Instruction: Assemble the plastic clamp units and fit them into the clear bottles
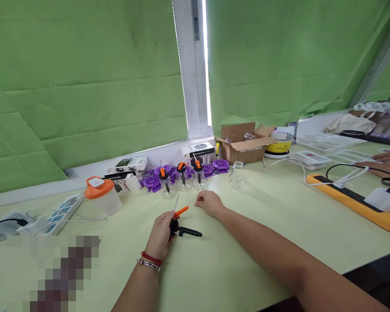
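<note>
Near the front of the bench (247, 247), I see the left hand (160, 236) with its fingers clenched round a spray head (182, 229), which has a black body, an orange trigger, a thin tube pointing up and a black stem lying out to the right, low over the surface. The right hand (209, 203) rests on the bench just beyond it, fingers loosely curled and holding nothing. Further back, three small clear bottles (183, 181) stand in a row, each already carrying a spray head like this one, with purple caps (152, 182) heaped behind them. A fourth bottle (237, 175) stands apart to the right, bare at the neck. I judge the work well along: three bottles are fitted, one head is in hand, and one bottle is left without. A cardboard box (243, 146) sits by the window, and another person's hands (388, 157) show at the far right.
</note>
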`<state>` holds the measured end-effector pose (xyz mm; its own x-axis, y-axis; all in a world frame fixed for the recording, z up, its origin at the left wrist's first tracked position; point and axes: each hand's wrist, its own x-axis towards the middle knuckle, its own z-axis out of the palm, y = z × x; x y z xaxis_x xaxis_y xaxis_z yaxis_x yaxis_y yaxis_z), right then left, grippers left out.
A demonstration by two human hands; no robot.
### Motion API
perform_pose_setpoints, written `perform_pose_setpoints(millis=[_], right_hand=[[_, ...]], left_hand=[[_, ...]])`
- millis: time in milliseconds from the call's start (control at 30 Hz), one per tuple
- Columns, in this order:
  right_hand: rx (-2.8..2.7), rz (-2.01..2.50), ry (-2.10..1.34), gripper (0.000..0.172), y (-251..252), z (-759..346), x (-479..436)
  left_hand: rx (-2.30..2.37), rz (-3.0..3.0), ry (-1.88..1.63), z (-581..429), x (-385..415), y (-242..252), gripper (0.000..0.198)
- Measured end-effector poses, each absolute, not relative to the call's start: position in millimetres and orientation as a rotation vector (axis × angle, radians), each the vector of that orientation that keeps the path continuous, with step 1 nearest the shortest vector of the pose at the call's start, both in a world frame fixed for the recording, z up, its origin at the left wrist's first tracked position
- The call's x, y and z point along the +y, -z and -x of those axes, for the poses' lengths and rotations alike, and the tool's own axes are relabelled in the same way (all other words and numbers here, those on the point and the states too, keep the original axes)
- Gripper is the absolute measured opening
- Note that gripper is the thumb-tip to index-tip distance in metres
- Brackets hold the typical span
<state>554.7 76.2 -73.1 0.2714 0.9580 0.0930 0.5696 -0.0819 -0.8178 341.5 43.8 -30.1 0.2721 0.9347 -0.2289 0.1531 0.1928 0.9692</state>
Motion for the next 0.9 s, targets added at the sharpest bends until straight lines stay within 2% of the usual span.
perform_pose_setpoints(millis=[233, 400, 433, 533, 600, 733, 900], right_hand=[[-1.426, 1.827, -0.632, 0.023, 68.9, -555.6, 82.2], [-1.429, 1.733, -0.691, 0.031, 57.3, -550.0, 54.0], [-1.454, 1.689, -0.753, 0.037, 53.7, -546.3, 44.2], [-1.4, 1.43, -1.347, 0.054, 45.0, -534.0, 12.9], [-1.31, 1.371, -1.548, 0.045, 42.8, -528.5, -3.5], [-1.119, 1.356, -1.55, 0.034, 44.2, -526.4, -14.6], [-1.01, 1.161, -1.561, 0.037, 41.7, -522.9, -13.0]], left_hand=[[1.195, -1.229, -0.86, -342.2, 45.6, 34.7, 0.038], [1.21, -1.268, -0.906, -344.3, 43.8, 33.7, 0.04], [1.207, -1.276, -0.921, -344.8, 42.8, 33.3, 0.039], [1.183, -1.31, -0.934, -346.7, 39.0, 32.2, 0.04], [1.155, -1.347, -0.906, -347.9, 36.3, 32.0, 0.041], [1.045, -1.428, -0.907, -350.0, 33.5, 34.3, 0.042], [0.867, -1.776, -1.202, -352.4, 29.9, 36.2, 0.076]])
